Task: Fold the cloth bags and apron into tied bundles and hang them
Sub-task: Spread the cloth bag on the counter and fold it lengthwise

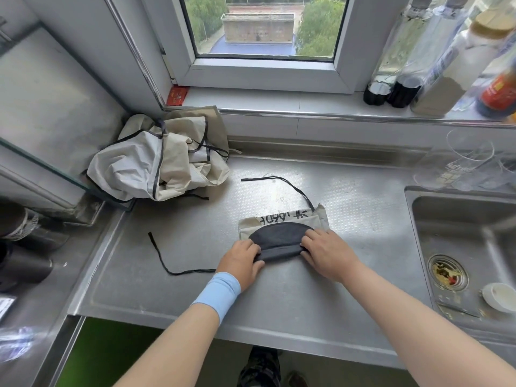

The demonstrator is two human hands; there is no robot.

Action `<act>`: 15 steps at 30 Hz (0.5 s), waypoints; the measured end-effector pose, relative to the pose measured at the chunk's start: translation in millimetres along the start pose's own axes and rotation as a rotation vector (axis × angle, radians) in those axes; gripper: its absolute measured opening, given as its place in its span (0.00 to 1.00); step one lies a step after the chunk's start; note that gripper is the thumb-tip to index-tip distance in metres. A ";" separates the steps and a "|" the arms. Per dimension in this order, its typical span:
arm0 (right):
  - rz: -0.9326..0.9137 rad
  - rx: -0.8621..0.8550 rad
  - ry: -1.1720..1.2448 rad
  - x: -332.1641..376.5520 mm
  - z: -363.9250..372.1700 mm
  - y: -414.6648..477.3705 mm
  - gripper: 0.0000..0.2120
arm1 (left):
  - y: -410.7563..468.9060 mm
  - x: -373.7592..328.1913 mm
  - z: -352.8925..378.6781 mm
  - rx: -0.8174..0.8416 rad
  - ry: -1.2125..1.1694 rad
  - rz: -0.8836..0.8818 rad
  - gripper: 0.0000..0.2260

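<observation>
- The left hand [242, 256] curls its fingers round the left end of the folded cloth [280, 237]. The right hand [325, 254] grips the right end.
- The cloth lies flat on the steel counter [279, 297], between both hands. Its black strings [192, 272] lie loose.
- A heap of beige cloth [145, 169] sits back left. The sink [452, 219] is on the right.

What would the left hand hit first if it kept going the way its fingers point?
The left hand grips the folded cloth. Its fingers point rightward along the cloth's dark part, so it would probably meet the right hand, gripping the other end, first.
</observation>
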State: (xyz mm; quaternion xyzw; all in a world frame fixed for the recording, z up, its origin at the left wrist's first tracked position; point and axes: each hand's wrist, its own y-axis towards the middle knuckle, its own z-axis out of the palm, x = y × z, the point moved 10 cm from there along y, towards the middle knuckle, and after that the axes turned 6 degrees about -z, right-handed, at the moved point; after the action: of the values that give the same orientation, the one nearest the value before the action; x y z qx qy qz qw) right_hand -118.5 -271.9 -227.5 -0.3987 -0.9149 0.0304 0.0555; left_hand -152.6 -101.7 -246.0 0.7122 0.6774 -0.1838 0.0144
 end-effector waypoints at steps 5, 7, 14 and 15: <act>0.166 0.109 0.164 -18.9 0.5 13.2 0.13 | 15.4 16.4 -9.8 0.091 -0.141 -0.114 0.11; 0.254 0.117 0.273 -26.5 1.5 16.9 0.10 | 20.1 22.7 -13.5 0.070 -0.209 -0.171 0.10; 0.258 -0.003 0.087 -25.8 -4.3 30.5 0.14 | 25.6 9.2 -27.8 -0.142 -0.110 -0.273 0.11; 0.197 -0.068 0.036 -19.4 -9.0 32.7 0.13 | 25.5 -1.7 -30.5 -0.169 -0.065 -0.220 0.11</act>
State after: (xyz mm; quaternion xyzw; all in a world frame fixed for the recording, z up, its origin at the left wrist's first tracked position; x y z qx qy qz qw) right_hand -80.5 -263.7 -223.4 -0.4889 -0.8706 -0.0028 0.0552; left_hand -120.5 -97.2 -222.9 0.6236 0.7635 -0.1494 0.0759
